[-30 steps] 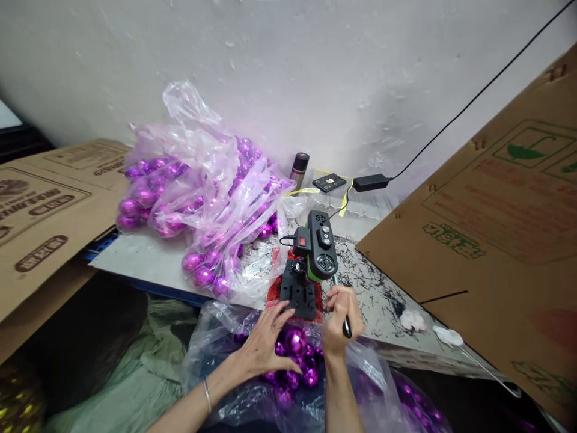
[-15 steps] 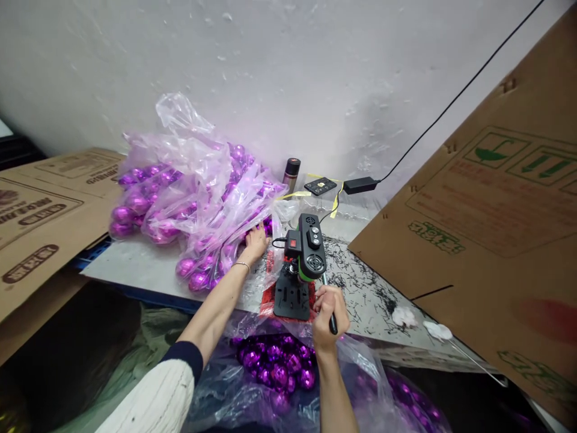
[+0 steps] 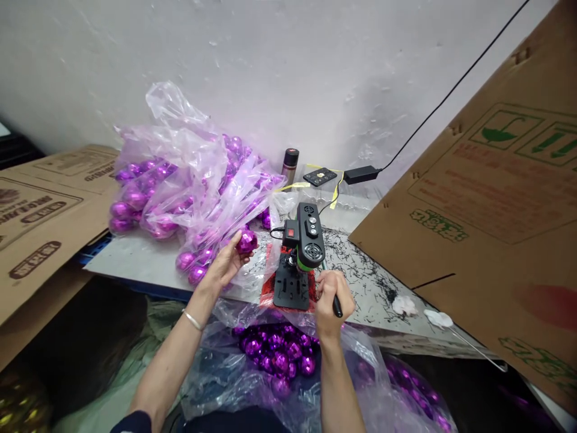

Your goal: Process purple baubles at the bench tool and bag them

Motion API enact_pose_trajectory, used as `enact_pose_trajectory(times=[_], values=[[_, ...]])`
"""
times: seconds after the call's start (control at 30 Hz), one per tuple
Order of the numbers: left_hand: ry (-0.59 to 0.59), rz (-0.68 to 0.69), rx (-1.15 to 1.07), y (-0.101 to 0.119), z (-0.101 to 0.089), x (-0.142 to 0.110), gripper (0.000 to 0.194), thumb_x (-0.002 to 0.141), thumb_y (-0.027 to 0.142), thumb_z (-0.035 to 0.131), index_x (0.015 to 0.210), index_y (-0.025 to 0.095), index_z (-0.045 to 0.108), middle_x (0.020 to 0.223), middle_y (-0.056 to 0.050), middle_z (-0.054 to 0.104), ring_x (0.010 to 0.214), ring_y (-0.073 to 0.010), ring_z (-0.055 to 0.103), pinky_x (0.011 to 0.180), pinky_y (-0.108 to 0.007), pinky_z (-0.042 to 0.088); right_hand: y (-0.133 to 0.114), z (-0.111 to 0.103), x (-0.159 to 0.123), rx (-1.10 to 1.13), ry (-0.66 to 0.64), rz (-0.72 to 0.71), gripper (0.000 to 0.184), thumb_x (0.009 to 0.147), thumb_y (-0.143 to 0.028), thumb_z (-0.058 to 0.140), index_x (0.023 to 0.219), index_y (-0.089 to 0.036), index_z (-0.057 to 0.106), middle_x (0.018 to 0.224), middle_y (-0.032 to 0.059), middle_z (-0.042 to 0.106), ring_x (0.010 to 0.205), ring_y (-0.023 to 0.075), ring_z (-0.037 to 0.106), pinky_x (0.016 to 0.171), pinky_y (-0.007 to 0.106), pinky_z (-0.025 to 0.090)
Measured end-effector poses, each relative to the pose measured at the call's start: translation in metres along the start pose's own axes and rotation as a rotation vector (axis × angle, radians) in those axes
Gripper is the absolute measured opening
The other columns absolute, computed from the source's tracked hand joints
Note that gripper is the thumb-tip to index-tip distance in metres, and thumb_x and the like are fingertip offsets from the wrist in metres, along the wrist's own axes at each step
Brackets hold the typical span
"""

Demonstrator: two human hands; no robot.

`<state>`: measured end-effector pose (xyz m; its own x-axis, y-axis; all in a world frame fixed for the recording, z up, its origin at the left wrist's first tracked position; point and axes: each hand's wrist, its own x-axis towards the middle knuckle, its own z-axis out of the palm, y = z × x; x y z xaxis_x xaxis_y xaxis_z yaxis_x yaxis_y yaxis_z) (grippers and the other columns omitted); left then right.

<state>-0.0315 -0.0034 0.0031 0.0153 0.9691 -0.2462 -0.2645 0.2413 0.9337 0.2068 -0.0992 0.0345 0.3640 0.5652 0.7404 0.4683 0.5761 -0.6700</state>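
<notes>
My left hand [image 3: 224,266] holds a shiny purple faceted ball [image 3: 246,241] in its fingertips, just left of a small black and green machine [image 3: 308,238] on a black base [image 3: 291,287]. My right hand [image 3: 330,297] is closed round the machine's black lever handle [image 3: 335,306] at the table's front edge. Behind the left hand lies a clear plastic bag full of purple balls [image 3: 180,180]. Below the table edge, between my arms, an open plastic bag [image 3: 274,355] holds several more purple balls.
A large cardboard sheet [image 3: 487,198] leans at the right, another cardboard box [image 3: 40,204] sits at the left. At the back by the wall stand a dark bottle [image 3: 290,165], a small black device [image 3: 320,176] and a power adapter [image 3: 360,174] with its cable. Black shavings litter the table [image 3: 365,282].
My left hand went from the lower bag to the bag on the table, then drew back holding a purple ball beside the machine. My right hand stayed on the lever.
</notes>
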Motion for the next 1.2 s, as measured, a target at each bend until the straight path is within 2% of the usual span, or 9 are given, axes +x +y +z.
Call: enact_pose_trajectory(times=[0.13,0.23,0.37,0.53,0.73,0.97,1.03,1.1,1.2], values=[[-0.101,-0.166,-0.271,-0.019,0.019,-0.046,0.03,0.097,0.041,0.076,0.113,0.016,0.076,0.104,-0.011,0.083,0.083,-0.0201,0.078,0.074,-0.03,0.065,-0.006,-0.001,0.015,-0.038,-0.032,-0.027,0.044,0.11,-0.025,0.048,0.067,-0.024,0.05,0.064,-0.0036,0.054,0.062,0.0126,0.056,0.063,0.031,0.042],[-0.174,-0.327,-0.467,-0.03,0.04,-0.065,0.024,0.098,0.032,0.074,0.109,0.011,0.075,0.1,-0.013,0.084,0.079,-0.0182,0.079,0.075,-0.026,0.066,-0.008,-0.002,0.021,-0.045,-0.041,-0.067,0.043,0.11,-0.024,0.047,0.067,-0.024,0.049,0.064,-0.0037,0.055,0.062,0.0117,0.056,0.063,0.03,0.042],[-0.19,-0.48,-0.619,-0.038,0.057,-0.074,0.025,0.105,0.031,0.064,0.111,0.008,0.073,0.094,-0.016,0.083,0.069,-0.0163,0.077,0.068,-0.024,0.065,-0.006,-0.002,0.019,-0.058,-0.045,-0.08,0.042,0.11,-0.023,0.047,0.069,-0.024,0.049,0.065,-0.0035,0.056,0.063,0.0116,0.057,0.062,0.03,0.041],[-0.188,-0.516,-0.611,-0.049,0.054,-0.075,0.025,0.103,0.029,0.065,0.117,0.009,0.071,0.096,-0.016,0.084,0.071,-0.0183,0.078,0.068,-0.026,0.065,-0.004,-0.003,0.016,-0.062,-0.044,-0.061,0.043,0.11,-0.026,0.046,0.068,-0.025,0.048,0.065,-0.0032,0.055,0.064,0.0125,0.058,0.063,0.03,0.043],[-0.312,-0.463,-0.636,-0.063,0.038,-0.078,0.038,0.083,0.029,0.081,0.115,0.01,0.073,0.105,-0.016,0.083,0.084,-0.0218,0.079,0.081,-0.031,0.064,-0.005,-0.003,0.014,-0.039,-0.048,-0.041,0.041,0.11,-0.024,0.047,0.069,-0.024,0.051,0.066,-0.0036,0.055,0.065,0.0121,0.058,0.065,0.03,0.043],[-0.448,-0.399,-0.642,-0.067,0.035,-0.085,0.071,0.062,0.057,0.097,0.118,0.019,0.076,0.092,-0.006,0.078,0.065,-0.0142,0.065,0.074,-0.032,0.059,-0.002,-0.004,0.013,-0.06,-0.051,-0.025,0.042,0.11,-0.03,0.048,0.069,-0.024,0.053,0.068,-0.0023,0.058,0.068,0.0133,0.059,0.068,0.03,0.047],[-0.388,-0.364,-0.495,-0.064,0.039,-0.087,0.074,0.06,0.061,0.098,0.116,0.019,0.076,0.092,-0.005,0.077,0.068,-0.0146,0.065,0.074,-0.033,0.059,0.001,-0.006,0.01,-0.053,-0.034,-0.018,0.033,0.106,-0.038,0.058,0.077,-0.024,0.058,0.078,-0.0004,0.065,0.077,0.0147,0.065,0.073,0.031,0.051],[-0.281,-0.235,-0.246,-0.062,0.045,-0.09,0.069,0.064,0.059,0.097,0.116,0.02,0.075,0.101,-0.006,0.077,0.08,-0.0184,0.07,0.08,-0.034,0.061,0.004,-0.009,0.004,-0.048,0.009,0.048,0.025,0.097,-0.047,0.072,0.094,-0.024,0.066,0.098,0.0033,0.072,0.091,0.0172,0.069,0.081,0.033,0.056],[-0.126,0.115,0.214,-0.062,0.052,-0.094,0.063,0.068,0.046,0.096,0.122,0.023,0.074,0.125,-0.008,0.074,0.111,-0.0264,0.072,0.098,-0.039,0.061,0.012,-0.016,-0.017,-0.085,0.065,0.32,0.05,0.088,-0.057,0.08,0.123,-0.023,0.067,0.119,0.0083,0.073,0.099,0.0187,0.07,0.088,0.035,0.059]])
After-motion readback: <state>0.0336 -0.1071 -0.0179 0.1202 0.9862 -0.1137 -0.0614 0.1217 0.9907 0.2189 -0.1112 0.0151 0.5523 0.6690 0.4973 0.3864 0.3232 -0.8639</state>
